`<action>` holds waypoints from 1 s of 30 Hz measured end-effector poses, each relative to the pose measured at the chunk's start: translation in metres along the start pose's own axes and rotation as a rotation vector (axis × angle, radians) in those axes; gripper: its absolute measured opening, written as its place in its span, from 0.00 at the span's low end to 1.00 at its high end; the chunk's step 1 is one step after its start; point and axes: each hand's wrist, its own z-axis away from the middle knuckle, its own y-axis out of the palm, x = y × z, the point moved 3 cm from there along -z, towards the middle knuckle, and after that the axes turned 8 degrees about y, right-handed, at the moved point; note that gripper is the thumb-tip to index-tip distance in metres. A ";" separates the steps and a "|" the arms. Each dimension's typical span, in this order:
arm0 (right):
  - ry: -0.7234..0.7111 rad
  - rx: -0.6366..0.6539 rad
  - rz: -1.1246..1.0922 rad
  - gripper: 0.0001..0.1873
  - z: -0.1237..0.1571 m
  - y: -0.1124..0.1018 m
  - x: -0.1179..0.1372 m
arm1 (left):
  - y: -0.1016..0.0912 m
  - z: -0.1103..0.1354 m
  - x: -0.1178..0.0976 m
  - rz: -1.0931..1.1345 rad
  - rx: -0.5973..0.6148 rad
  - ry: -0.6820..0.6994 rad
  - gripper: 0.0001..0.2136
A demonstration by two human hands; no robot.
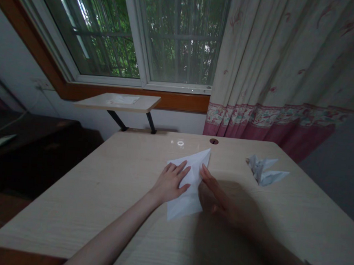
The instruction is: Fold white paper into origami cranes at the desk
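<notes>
Folded paper (187, 188) is pressed by the open left hand (169, 184), with the open right hand (220, 199) beside it. A paper figure (262, 170) is set nearby.

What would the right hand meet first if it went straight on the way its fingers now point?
Most likely the folded white paper. Its edge lies right at the fingers of the right hand, and depth is unclear, so they may already touch it. The left hand rests on the paper farther along.

The white paper (183, 202) is showing pale against the wood-grained cream desk (66, 217), while the right curtain (278, 54) is displaying pink floral bands on cream.
</notes>
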 end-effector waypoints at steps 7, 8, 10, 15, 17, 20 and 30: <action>-0.024 0.015 0.208 0.45 -0.003 0.007 -0.005 | 0.006 -0.001 0.007 0.021 0.018 -0.010 0.30; -0.016 0.012 0.236 0.45 -0.003 0.007 -0.006 | 0.007 -0.001 0.008 0.032 0.015 -0.010 0.29; 0.000 0.017 0.290 0.44 -0.003 0.007 -0.008 | 0.008 -0.001 0.009 0.060 -0.001 -0.010 0.28; 0.010 0.062 0.375 0.44 -0.001 0.009 -0.011 | 0.007 -0.003 0.014 0.139 -0.093 -0.087 0.22; 0.037 0.085 0.387 0.44 0.000 0.010 -0.014 | 0.005 -0.003 0.018 0.166 -0.176 -0.164 0.19; 0.044 0.098 0.373 0.44 0.001 0.011 -0.018 | 0.000 -0.001 0.026 0.236 -0.360 -0.288 0.17; 0.051 0.154 0.311 0.43 0.007 0.016 -0.028 | -0.016 0.009 0.024 0.514 -0.766 -0.331 0.16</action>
